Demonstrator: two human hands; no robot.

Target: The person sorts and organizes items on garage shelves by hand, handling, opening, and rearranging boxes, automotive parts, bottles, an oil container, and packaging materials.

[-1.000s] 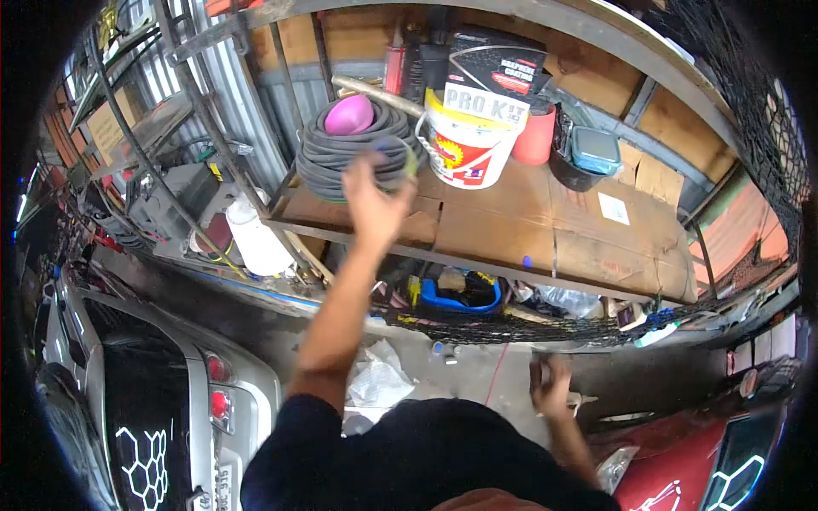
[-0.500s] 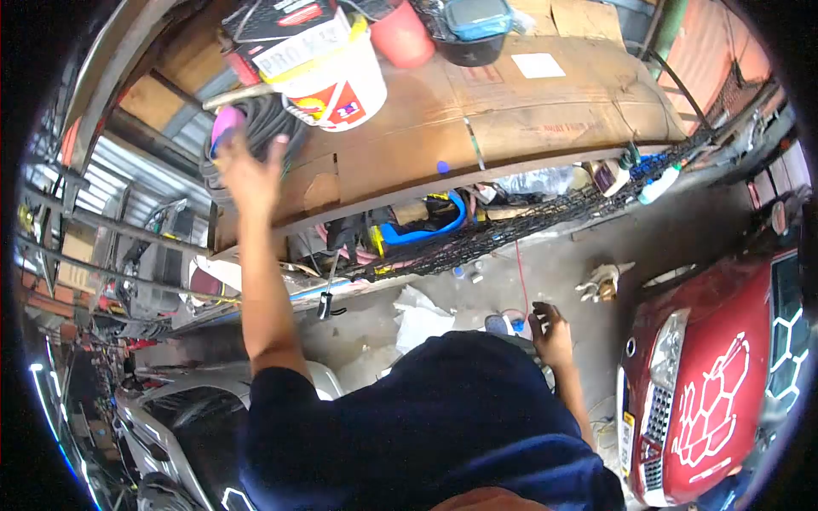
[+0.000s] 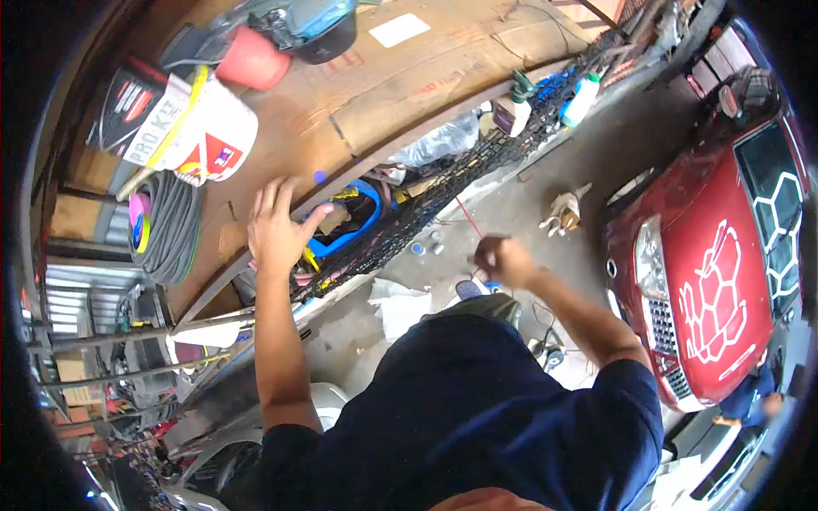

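My left hand point(image 3: 278, 228) is over the front edge of a cardboard-covered shelf point(image 3: 298, 119), its fingers apart with nothing held. Just right of it, on the level below, lies a blue-rimmed container point(image 3: 375, 213). To the left, a coiled grey hose point(image 3: 175, 230) rests on the shelf with a pink bowl point(image 3: 139, 209) against it. Above the hose stands a white bucket point(image 3: 226, 132) with a yellow rim. Over the floor, my right hand point(image 3: 503, 260) is dark and slightly blurred, fingers curled; whether it holds anything is hidden.
Black netting point(image 3: 443, 192) hangs along the shelf front. A red car point(image 3: 711, 264) stands at the right, with another person point(image 3: 750, 396) beyond it. A dog point(image 3: 564, 211) is on the floor. White plastic point(image 3: 399, 311) lies below the shelf.
My left hand has left the hose and bowl and moved right along the shelf edge. My right hand has risen and its fingers are more curled. The view has turned.
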